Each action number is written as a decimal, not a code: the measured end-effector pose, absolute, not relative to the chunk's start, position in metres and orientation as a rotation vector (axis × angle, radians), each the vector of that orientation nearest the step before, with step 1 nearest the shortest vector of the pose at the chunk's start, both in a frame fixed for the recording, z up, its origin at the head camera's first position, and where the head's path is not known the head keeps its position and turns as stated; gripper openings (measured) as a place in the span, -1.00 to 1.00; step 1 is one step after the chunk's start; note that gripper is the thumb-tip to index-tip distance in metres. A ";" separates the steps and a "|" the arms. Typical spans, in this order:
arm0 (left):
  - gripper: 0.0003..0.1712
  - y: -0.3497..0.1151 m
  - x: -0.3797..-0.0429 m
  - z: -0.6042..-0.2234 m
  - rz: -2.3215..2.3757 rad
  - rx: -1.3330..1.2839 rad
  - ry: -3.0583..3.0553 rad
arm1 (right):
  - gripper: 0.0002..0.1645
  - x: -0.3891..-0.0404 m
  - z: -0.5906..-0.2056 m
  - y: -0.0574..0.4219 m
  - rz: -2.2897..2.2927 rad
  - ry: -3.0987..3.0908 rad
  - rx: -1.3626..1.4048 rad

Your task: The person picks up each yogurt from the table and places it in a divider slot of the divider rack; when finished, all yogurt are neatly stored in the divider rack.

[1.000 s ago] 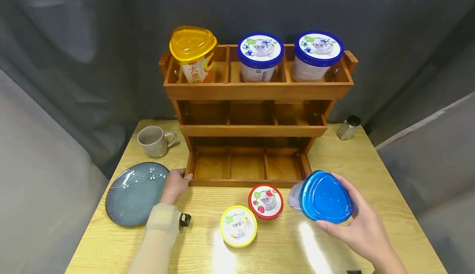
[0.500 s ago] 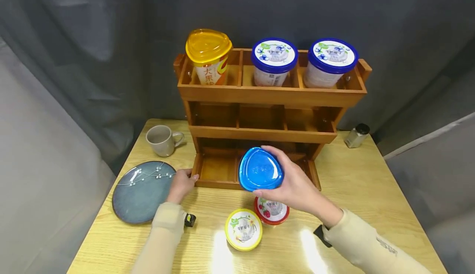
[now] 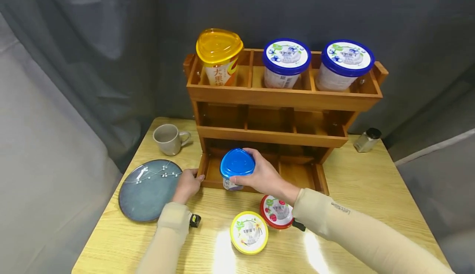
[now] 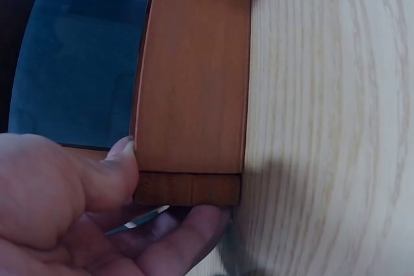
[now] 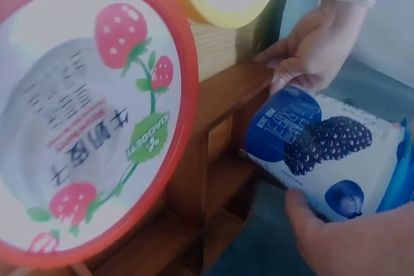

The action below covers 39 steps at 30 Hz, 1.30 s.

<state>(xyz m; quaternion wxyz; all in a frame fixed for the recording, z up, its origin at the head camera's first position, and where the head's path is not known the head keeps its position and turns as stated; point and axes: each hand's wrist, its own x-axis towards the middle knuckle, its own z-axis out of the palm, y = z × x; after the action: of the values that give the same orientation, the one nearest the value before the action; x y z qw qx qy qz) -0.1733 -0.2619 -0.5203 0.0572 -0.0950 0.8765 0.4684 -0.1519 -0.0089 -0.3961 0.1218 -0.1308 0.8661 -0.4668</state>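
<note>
A three-tier wooden shelf (image 3: pixel 282 98) with compartments stands at the back of the table. My left hand (image 3: pixel 188 184) grips the left front corner of its bottom tier. In the left wrist view, the thumb and fingers of this hand (image 4: pixel 97 205) lie around the end of the front board. My right hand (image 3: pixel 265 177) holds a cup with a blue lid (image 3: pixel 236 162) over the left compartment of the bottom tier. A blackberry picture shows on the cup's side (image 5: pixel 330 147) in the right wrist view, where the cup's base is close to the tier's front board.
A yellow-lidded tub (image 3: pixel 249 232) and a red-lidded tub (image 3: pixel 276 213) stand before the shelf. The top tier bears an orange-lidded cup (image 3: pixel 219 47) and two blue-rimmed tubs (image 3: pixel 287 55). A plate (image 3: pixel 146 195) and mug (image 3: pixel 168 139) lie left, a black-capped jar (image 3: pixel 367 140) right.
My right hand has carried the blue-lidded cup from the table's right side leftward to the bottom tier's left compartment. My left hand stays on the shelf corner. The head view has shifted slightly.
</note>
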 end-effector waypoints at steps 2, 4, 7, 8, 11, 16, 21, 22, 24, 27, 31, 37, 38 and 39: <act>-0.52 -0.262 -0.174 -0.520 1.424 -0.290 2.662 | 0.22 -0.157 -0.398 -0.013 -1.374 2.528 -0.339; -0.52 -0.261 -0.174 -0.520 1.424 -0.287 2.667 | 0.23 -0.162 -0.400 -0.018 -1.383 2.527 -0.312; -0.53 -0.261 -0.175 -0.520 1.417 -0.290 2.666 | 0.25 -0.171 -0.404 -0.024 -1.388 2.526 -0.290; -0.53 -0.262 -0.175 -0.520 1.413 -0.290 2.667 | 0.26 -0.174 -0.406 -0.026 -1.389 2.524 -0.285; -0.53 -0.261 -0.174 -0.521 1.405 -0.296 2.663 | 0.26 -0.180 -0.410 -0.031 -1.390 2.519 -0.270; -0.51 -0.261 -0.174 -0.520 1.403 -0.317 2.662 | 0.25 -0.191 -0.416 -0.035 -1.391 2.524 -0.295; -0.51 -0.261 -0.174 -0.519 1.396 -0.323 2.670 | 0.20 -0.203 -0.419 -0.038 -1.414 2.493 -0.327; -0.51 -0.261 -0.174 -0.519 1.393 -0.321 2.674 | 0.18 -0.205 -0.420 -0.039 -1.412 2.493 -0.333; -0.51 -0.261 -0.175 -0.519 1.386 -0.321 2.680 | 0.12 -0.210 -0.422 -0.040 -1.402 2.503 -0.355; -0.51 -0.261 -0.174 -0.519 1.384 -0.323 2.683 | 0.06 -0.215 -0.425 -0.044 -1.377 2.512 -0.364; -0.51 -0.261 -0.174 -0.520 1.377 -0.324 2.683 | 0.05 -0.221 -0.430 -0.048 -1.345 2.524 -0.364; -0.50 -0.261 -0.176 -0.518 1.384 -0.337 2.670 | 0.04 -0.226 -0.437 -0.055 -1.337 2.532 -0.378; -0.49 -0.261 -0.176 -0.518 1.386 -0.341 2.667 | 0.04 -0.226 -0.438 -0.056 -1.338 2.530 -0.375; -0.50 -0.261 -0.176 -0.518 1.386 -0.337 2.668 | 0.04 -0.226 -0.439 -0.057 -1.333 2.530 -0.371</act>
<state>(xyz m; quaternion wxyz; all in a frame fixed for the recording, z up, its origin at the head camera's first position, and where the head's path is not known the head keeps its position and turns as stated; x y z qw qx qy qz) -0.1759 -0.2611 -0.5184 0.0579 -0.1113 0.8804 0.4574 -0.2258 -0.0568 -0.4393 0.1287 -0.1277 0.8700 -0.4586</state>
